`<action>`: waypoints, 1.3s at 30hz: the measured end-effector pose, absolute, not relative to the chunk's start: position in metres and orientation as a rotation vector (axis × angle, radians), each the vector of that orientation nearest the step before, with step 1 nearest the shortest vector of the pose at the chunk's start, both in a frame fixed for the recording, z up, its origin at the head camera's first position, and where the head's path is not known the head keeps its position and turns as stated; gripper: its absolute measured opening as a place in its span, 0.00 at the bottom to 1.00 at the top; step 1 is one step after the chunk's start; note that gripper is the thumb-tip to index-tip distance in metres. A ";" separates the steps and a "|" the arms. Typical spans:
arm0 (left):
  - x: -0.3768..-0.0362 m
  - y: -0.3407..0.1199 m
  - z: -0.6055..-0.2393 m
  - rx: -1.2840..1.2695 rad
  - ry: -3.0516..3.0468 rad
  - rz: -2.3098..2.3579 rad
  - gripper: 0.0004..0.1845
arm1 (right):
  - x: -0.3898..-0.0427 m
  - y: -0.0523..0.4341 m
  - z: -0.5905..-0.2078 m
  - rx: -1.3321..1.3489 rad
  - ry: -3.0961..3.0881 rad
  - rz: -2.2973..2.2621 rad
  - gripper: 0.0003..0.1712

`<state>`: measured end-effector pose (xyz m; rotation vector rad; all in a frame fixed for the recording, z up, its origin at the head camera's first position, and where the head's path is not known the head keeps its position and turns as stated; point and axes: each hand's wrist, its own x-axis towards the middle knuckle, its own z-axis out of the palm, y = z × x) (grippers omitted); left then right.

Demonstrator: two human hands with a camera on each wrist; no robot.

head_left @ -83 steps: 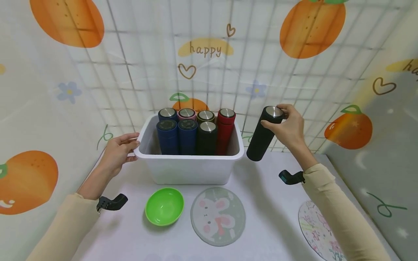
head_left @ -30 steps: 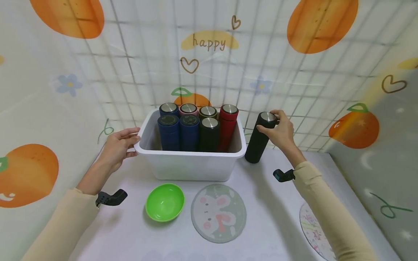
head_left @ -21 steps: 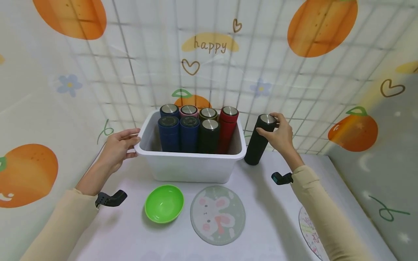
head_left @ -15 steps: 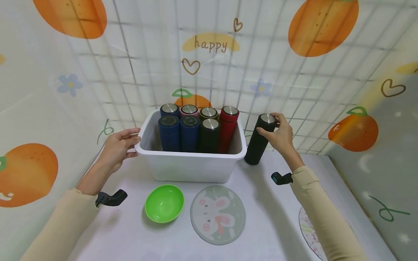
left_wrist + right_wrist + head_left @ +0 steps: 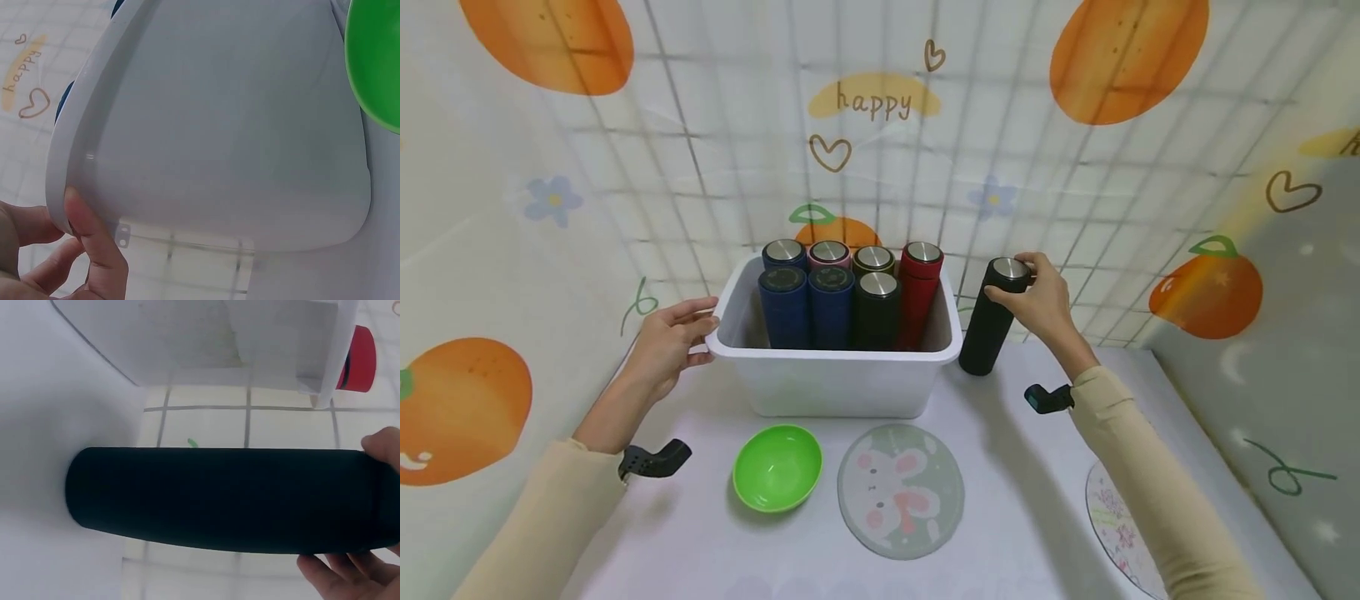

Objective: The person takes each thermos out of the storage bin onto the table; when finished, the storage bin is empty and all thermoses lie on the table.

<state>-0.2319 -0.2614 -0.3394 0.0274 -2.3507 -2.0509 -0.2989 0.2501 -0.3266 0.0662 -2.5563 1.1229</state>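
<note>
The right hand point(image 5: 1048, 302) grips the tall, black, silver-topped cylindrical bottle point(image 5: 987, 332) near its top, just right of the rectangular white plastic bin point(image 5: 842, 388), which the left hand point(image 5: 667, 343) pinches; best keep bottle upright, bin steady.

I found a narrow gap between the white tub point(image 5: 838, 387) and the black bottle point(image 5: 987, 333), which my right hand point(image 5: 1047, 304) gripped just to its right. The backdrop point(image 5: 880, 187) blocked passage on the far side. My left hand point(image 5: 668, 347) occupied the tub's left rim. Inside, seven bottles point(image 5: 831, 317) stood packed together, leaving room along the left end and a slimmer slot at right. The green bowl point(image 5: 777, 475) obstructed the near left approach; right of the flat rabbit mat point(image 5: 901, 492), a wide lane of tabletop point(image 5: 992, 525) ran toward the black bottle.
</note>
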 end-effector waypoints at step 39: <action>-0.231 -0.259 -0.339 0.049 -2.311 -2.087 0.26 | -0.280 0.187 -0.271 0.410 -2.356 1.165 0.35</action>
